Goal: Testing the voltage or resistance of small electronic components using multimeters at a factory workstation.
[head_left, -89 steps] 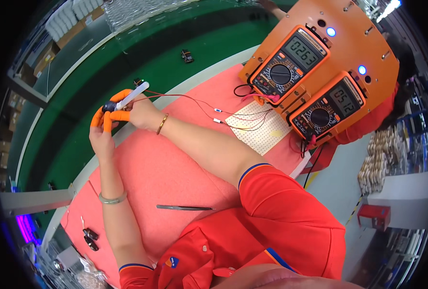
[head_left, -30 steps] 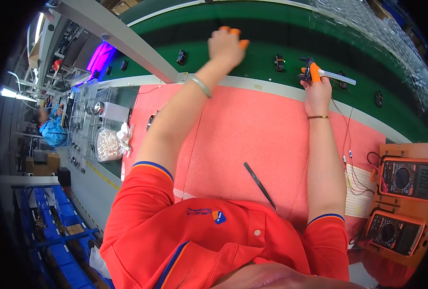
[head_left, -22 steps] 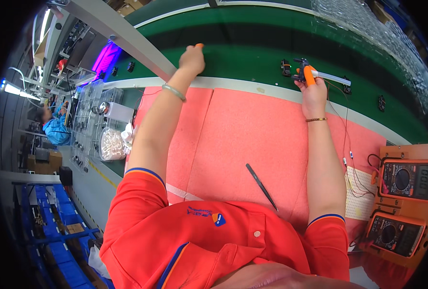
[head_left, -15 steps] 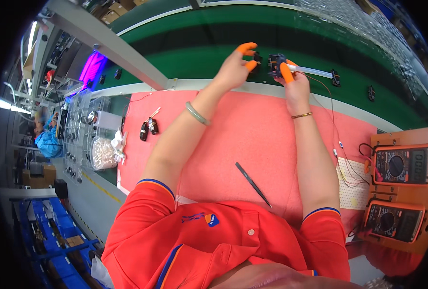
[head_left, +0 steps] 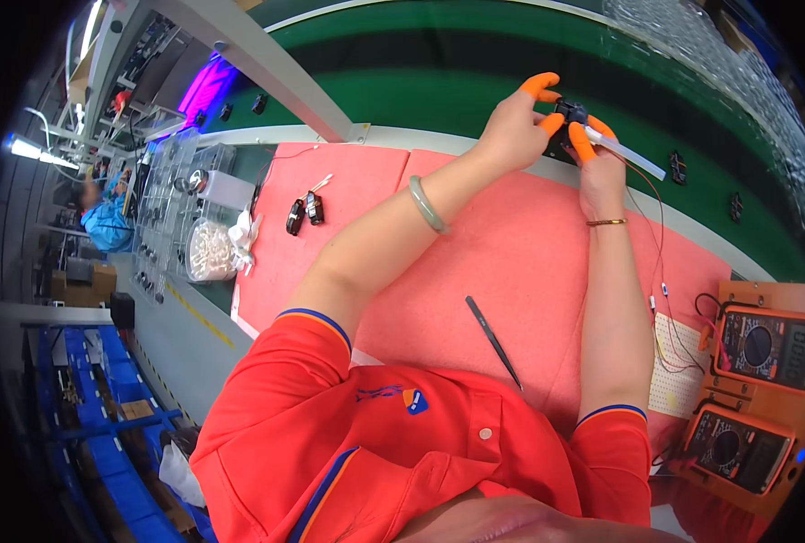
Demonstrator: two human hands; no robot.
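My left hand [head_left: 518, 127] reaches over the green belt, its orange-capped fingers closed on a small black part [head_left: 565, 110] from the left. My right hand [head_left: 600, 172], also with orange finger caps, grips the same black part from the right. A whitish stick-like piece [head_left: 633, 157] juts out to the right from the right-hand fingers. Thin dark red wires [head_left: 658, 213] run from there down to a perforated board. Fingers cover much of the part, so its exact kind is unclear.
Dark tweezers [head_left: 493, 342] lie on the pink mat [head_left: 402, 312]. At left are two black parts [head_left: 306, 214] and a tub of cotton swabs [head_left: 210, 252]. Two orange multimeters [head_left: 765, 348] stand at right by the board [head_left: 676, 371]. More black parts [head_left: 678, 168] sit on the belt [head_left: 421, 77].
My left hand has moved right and closed in on the black part at my right hand; they were apart before. The whole view has shifted slightly.
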